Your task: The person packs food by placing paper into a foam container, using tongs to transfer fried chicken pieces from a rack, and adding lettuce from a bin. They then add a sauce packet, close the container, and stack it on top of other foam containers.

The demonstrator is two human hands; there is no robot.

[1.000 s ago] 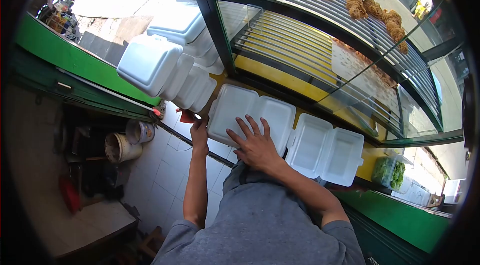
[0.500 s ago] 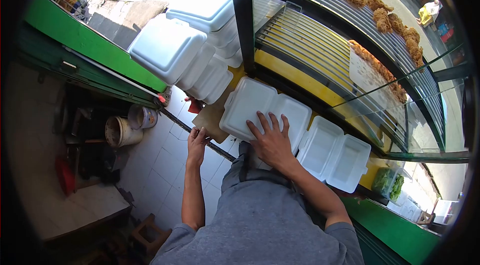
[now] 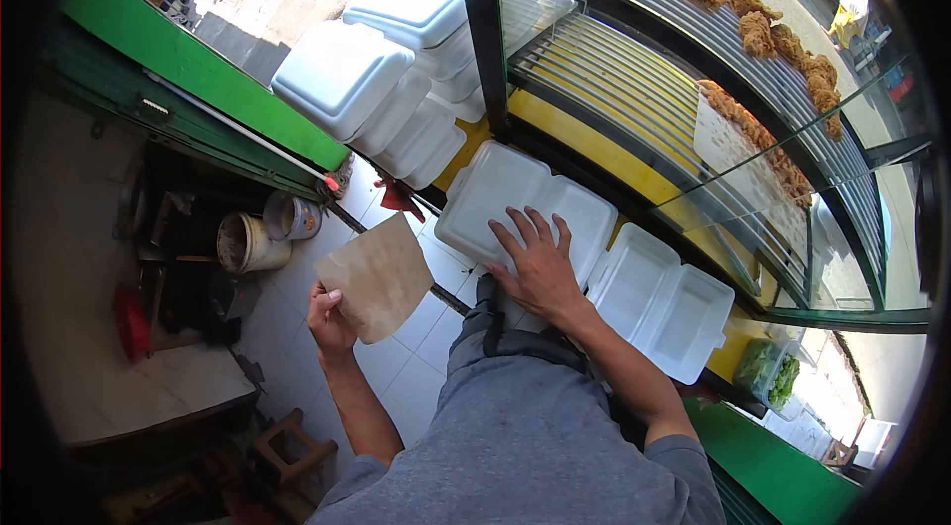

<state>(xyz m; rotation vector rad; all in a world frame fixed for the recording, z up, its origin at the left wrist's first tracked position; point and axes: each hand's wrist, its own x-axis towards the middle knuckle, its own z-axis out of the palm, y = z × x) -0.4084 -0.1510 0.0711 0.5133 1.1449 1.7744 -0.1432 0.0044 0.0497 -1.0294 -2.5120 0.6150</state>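
Brown paper [image 3: 381, 277], squarish, and a smooth white foam box [image 3: 485, 200] touch separate hands [image 3: 332, 319].

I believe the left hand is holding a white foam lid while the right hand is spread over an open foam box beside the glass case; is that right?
Not quite: the head view shows the left hand holding a sheet of brown paper. The right hand is indeed spread over an open foam box beside the glass case.

Showing mottled brown on the paper [image 3: 378, 279], plain white on the foam boxes [image 3: 487, 190], grey on the shirt [image 3: 525, 436].
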